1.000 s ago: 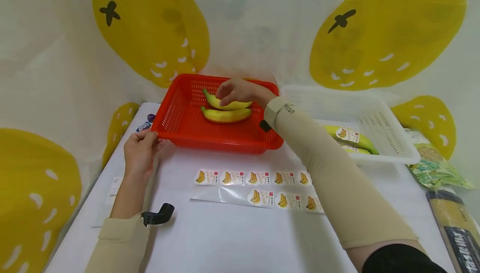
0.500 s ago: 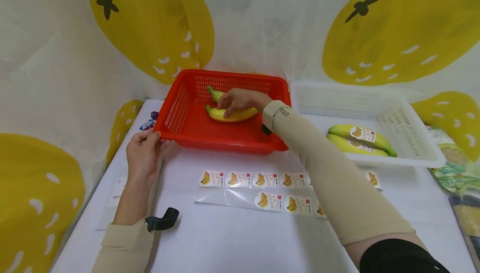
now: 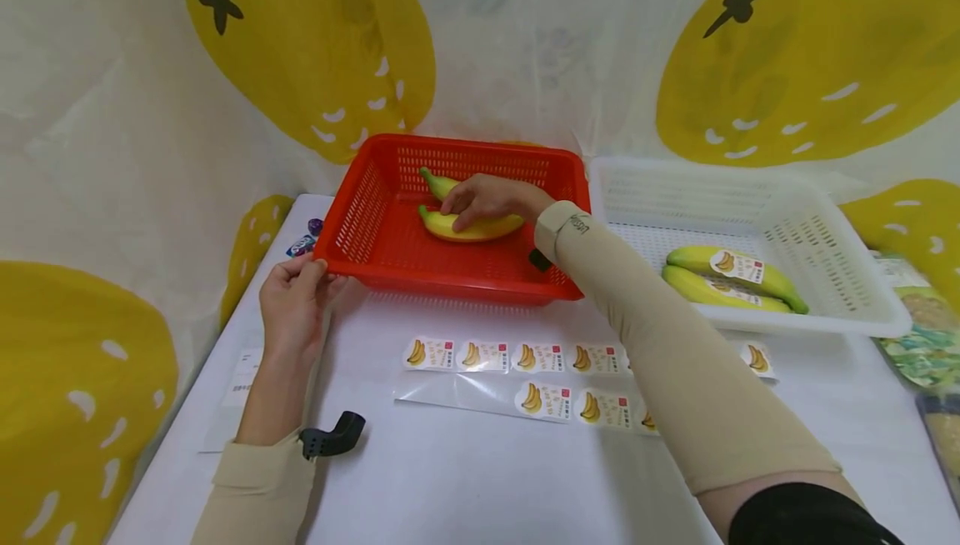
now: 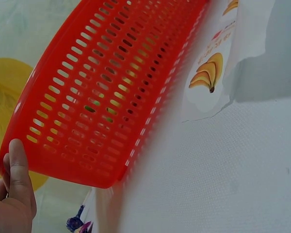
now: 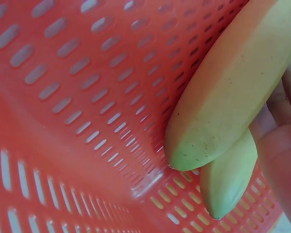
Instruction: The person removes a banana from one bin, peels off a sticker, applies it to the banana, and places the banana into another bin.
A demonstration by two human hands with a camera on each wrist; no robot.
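A red plastic basket point(image 3: 457, 274) stands at the back of the table, its front left corner pinched by my left hand point(image 3: 292, 303). In the left wrist view the left thumb and fingers point(image 4: 20, 170) lie over the basket's rim. Inside are two yellow bananas with greenish ends. My right hand point(image 3: 491, 195) reaches in and grips the front banana point(image 3: 476, 232), thumb on the near side and fingers behind it. The rear banana point(image 3: 438, 183) lies just behind, partly covered by that hand. The right wrist view shows the gripped banana point(image 5: 233, 82) against the slotted basket wall.
To the right, a white basket point(image 3: 825, 325) holds two bananas bearing stickers point(image 3: 738, 266). A sheet of banana stickers point(image 3: 540, 358) lies before the red basket, partly under the right forearm. Packages point(image 3: 922, 320) sit at the right edge, and a printed paper point(image 3: 242, 382) at the left.
My right hand has lowered from above the bananas onto the front one and closed around it. The left hand keeps hold of the basket corner. The head view has shifted slightly.
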